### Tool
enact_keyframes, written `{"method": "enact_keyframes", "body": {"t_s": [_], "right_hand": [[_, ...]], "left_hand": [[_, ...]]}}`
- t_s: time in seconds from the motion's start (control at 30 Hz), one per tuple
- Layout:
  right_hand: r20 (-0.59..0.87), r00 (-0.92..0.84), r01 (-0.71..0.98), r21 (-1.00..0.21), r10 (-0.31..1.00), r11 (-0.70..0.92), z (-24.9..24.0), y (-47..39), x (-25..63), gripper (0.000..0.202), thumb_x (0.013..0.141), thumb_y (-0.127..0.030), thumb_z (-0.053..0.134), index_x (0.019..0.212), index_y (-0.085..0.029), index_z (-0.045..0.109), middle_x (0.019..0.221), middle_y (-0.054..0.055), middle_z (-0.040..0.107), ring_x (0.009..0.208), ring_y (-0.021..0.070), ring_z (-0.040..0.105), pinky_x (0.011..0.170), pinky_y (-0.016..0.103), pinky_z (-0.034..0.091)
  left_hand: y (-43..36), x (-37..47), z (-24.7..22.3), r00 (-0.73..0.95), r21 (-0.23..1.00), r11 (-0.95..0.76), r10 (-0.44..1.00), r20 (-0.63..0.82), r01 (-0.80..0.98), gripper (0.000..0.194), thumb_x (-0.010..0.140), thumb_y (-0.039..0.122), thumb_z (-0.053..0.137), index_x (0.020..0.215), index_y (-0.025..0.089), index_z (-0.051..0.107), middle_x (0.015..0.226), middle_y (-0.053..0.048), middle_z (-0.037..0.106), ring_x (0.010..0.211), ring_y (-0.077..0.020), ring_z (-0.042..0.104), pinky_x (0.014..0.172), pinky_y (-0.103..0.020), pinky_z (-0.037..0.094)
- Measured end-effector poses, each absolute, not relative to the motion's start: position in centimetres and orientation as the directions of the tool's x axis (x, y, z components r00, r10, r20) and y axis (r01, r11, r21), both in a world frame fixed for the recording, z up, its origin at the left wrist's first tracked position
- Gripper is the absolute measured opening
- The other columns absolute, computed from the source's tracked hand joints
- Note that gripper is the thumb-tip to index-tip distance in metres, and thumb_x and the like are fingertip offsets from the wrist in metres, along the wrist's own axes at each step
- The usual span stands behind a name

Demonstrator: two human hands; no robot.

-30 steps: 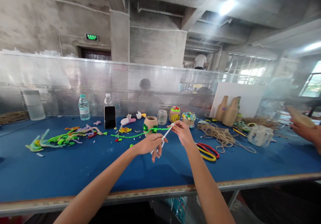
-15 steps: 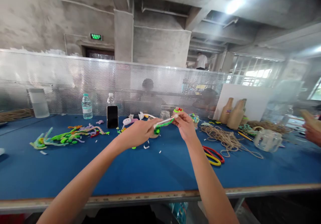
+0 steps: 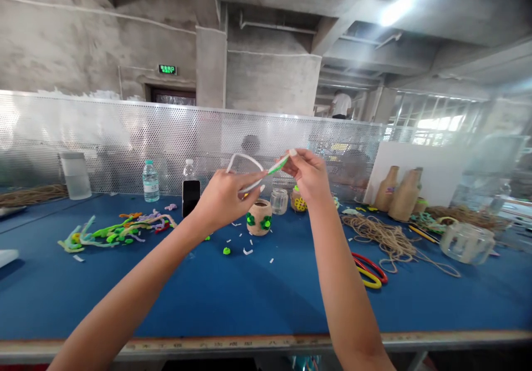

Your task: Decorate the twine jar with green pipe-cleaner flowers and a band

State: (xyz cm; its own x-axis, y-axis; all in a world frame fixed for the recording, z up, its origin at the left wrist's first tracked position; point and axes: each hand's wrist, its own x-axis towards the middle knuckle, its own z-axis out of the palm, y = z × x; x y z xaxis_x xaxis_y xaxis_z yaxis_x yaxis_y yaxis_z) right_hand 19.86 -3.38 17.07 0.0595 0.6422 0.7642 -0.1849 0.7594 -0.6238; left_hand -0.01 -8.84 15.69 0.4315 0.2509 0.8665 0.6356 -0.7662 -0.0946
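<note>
Both of my hands are raised over the blue table, pinching a short white-and-green strip (image 3: 277, 166) stretched between them. My left hand (image 3: 224, 196) is closed on its left end, and a white pipe cleaner (image 3: 245, 156) loops up from those fingers. Whether strip and loop are one piece I cannot tell. My right hand (image 3: 308, 176) grips the right end between thumb and fingertips. Below them stands a small twine-wrapped jar (image 3: 259, 209) with green decorations. Just behind it are a clear glass jar (image 3: 279, 201) and another decorated jar (image 3: 298, 202), partly covered by my right hand.
Colourful pipe cleaners (image 3: 112, 231) lie left, near a phone (image 3: 191, 196) and water bottle (image 3: 151, 182). Right are red-and-yellow-handled scissors (image 3: 371, 271), loose twine (image 3: 374, 235), wrapped bottles (image 3: 403, 199) and a glass jar with strips (image 3: 466, 242). White scraps (image 3: 248, 252) dot the middle.
My hands have risen, uncovering the decorated twine-wrapped jar. The stretch of strip between them is shorter, and a white loop now stands above my left hand. The co-worker's hand at right has left view.
</note>
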Motion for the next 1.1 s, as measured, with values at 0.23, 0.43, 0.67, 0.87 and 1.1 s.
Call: {"method": "enact_keyframes", "body": {"t_s": [0.23,0.43,0.67,0.87,1.1], "right_hand": [[0.781,0.158,-0.044,-0.606,0.604,0.795,18.3,-3.1,20.2,0.015,0.071,-0.033,0.067,0.075,-0.019,0.063,0.067,0.001,0.069,0.061,0.0150,0.066,0.065,0.031,0.056],[0.819,0.192,0.077,-0.562,0.541,0.823,17.9,-2.0,20.9,0.012,0.073,-0.029,0.064,0.073,-0.017,0.064,0.069,0.004,0.070,0.062,0.0158,0.067,0.064,0.031,0.056],[0.808,0.235,0.123,-0.576,0.540,0.808,17.9,-1.6,22.3,0.010,0.072,-0.026,0.062,0.072,-0.016,0.062,0.060,0.002,0.066,0.052,0.0153,0.065,0.053,0.028,0.055],[0.804,0.248,0.129,-0.580,0.541,0.804,17.9,-2.1,22.2,0.008,0.074,-0.025,0.060,0.071,-0.018,0.058,0.057,0.001,0.064,0.055,0.0166,0.066,0.052,0.028,0.056],[0.774,0.214,0.059,-0.619,0.596,0.783,17.9,-2.0,21.0,0.009,0.076,-0.027,0.060,0.073,-0.019,0.055,0.060,0.001,0.064,0.065,0.0187,0.068,0.056,0.029,0.057]], "left_hand": [[-6.9,1.3,15.0,0.473,-0.343,-0.673,0.012,0.881,0.655,0.032,0.084,0.014,0.044,0.112,0.015,0.061,0.055,0.001,0.062,0.046,-0.0109,0.049,0.053,-0.027,0.038],[-5.4,2.8,14.1,0.517,-0.439,-0.562,-0.024,0.856,0.701,0.031,0.087,0.017,0.041,0.113,0.012,0.058,0.058,0.000,0.065,0.043,-0.0104,0.052,0.039,-0.025,0.027],[-4.7,5.8,13.0,0.481,-0.360,-0.645,0.013,0.877,0.674,0.030,0.089,0.019,0.038,0.108,0.011,0.061,0.054,0.000,0.062,0.040,-0.0088,0.048,0.039,-0.023,0.029],[-4.2,6.0,12.5,0.498,-0.349,-0.660,0.043,0.866,0.665,0.030,0.088,0.020,0.040,0.108,0.012,0.061,0.055,-0.001,0.063,0.041,-0.0094,0.050,0.040,-0.023,0.029],[-4.2,4.8,12.8,0.509,-0.383,-0.657,0.002,0.861,0.649,0.028,0.089,0.021,0.041,0.107,0.014,0.061,0.062,-0.002,0.067,0.042,-0.0084,0.052,0.040,-0.022,0.030]]}}
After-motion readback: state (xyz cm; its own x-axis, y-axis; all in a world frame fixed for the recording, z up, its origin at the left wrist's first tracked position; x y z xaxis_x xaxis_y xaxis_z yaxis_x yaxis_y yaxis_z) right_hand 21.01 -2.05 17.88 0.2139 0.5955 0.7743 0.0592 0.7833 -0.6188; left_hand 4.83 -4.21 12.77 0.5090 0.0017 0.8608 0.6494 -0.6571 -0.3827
